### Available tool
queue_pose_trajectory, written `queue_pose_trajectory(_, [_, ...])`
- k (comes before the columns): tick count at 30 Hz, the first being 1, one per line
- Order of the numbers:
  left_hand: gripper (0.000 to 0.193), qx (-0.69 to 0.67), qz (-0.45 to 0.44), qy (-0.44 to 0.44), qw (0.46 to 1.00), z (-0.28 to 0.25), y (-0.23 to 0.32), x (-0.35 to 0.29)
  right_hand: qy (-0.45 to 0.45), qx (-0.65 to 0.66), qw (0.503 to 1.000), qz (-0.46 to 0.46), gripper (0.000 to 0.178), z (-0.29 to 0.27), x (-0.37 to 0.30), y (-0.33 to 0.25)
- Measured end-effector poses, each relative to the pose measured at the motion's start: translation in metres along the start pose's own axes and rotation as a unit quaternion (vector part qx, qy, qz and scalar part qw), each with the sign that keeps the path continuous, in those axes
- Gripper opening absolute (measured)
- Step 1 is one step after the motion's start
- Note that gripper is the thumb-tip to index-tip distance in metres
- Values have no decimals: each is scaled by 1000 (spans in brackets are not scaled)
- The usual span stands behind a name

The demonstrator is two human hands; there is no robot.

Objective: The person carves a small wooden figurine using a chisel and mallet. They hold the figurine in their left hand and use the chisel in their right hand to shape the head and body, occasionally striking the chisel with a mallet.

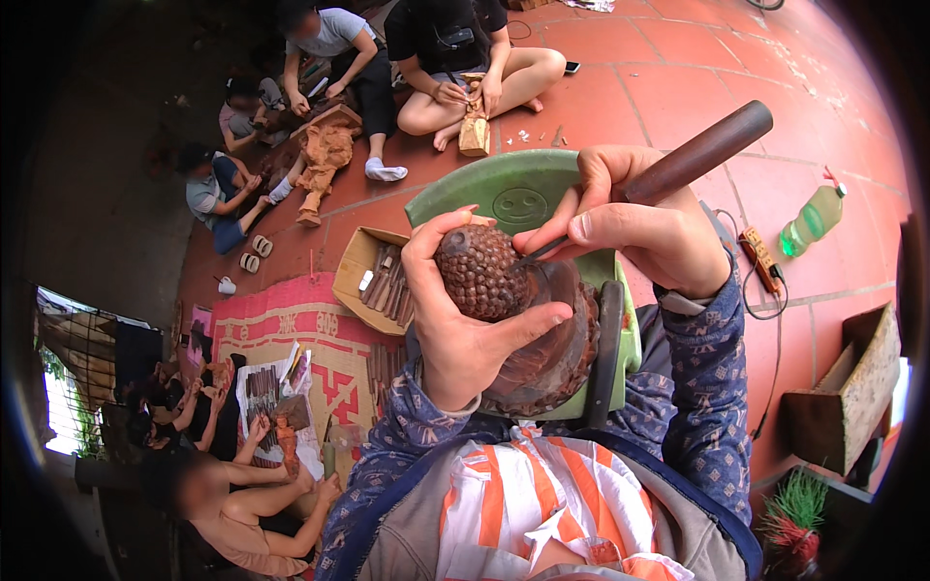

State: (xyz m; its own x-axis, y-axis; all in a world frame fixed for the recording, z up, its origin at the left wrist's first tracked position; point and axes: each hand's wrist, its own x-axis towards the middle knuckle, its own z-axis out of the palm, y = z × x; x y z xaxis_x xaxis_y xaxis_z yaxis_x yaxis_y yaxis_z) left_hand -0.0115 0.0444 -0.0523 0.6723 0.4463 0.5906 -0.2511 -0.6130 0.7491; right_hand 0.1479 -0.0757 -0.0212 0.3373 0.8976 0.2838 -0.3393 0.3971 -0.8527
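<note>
My left hand curls around a dark brown wood carving, its fingers at the far left side and its thumb stretched across the near side. Rows of small round knobs cover the carving's rounded top. My right hand grips a carving chisel by its thick dark wooden handle, which points up to the right. The thin blade meets the right side of the knobs, between my two hands. Below the carving is a green plastic seat, and a dark curved bar stands at its right.
A cardboard box of carving tools lies left, on a red patterned mat. At right are a bottle of green liquid, a power strip with its cable and a wooden box. Several people sit carving at far and left.
</note>
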Motion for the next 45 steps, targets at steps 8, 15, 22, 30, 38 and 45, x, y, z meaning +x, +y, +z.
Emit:
queue_pose_trajectory(8, [94,-12,-8,0,1000,2,2,0,-3,-46,999,-1,19,2,1,-5])
queue_pose_trajectory(15, [94,8,-2,-1,1000,1,3,0,7,-124,992,12,17,5,1,-16])
queue_pose_trajectory(22, [94,13,9,3,1000,0,1,1,-62,-90,991,-78,20,-3,8,-3])
queue_pose_trajectory(30, [94,37,23,-2,999,0,5,3,75,43,983,-162,19,4,-12,28])
queue_pose_trajectory(38, [83,-50,-1,10,999,1,-2,2,28,0,964,-266,14,8,-25,55])
queue_pose_trajectory(45, [70,-33,19,19,999,3,1,4,3,-1,961,-277,17,5,-20,61])
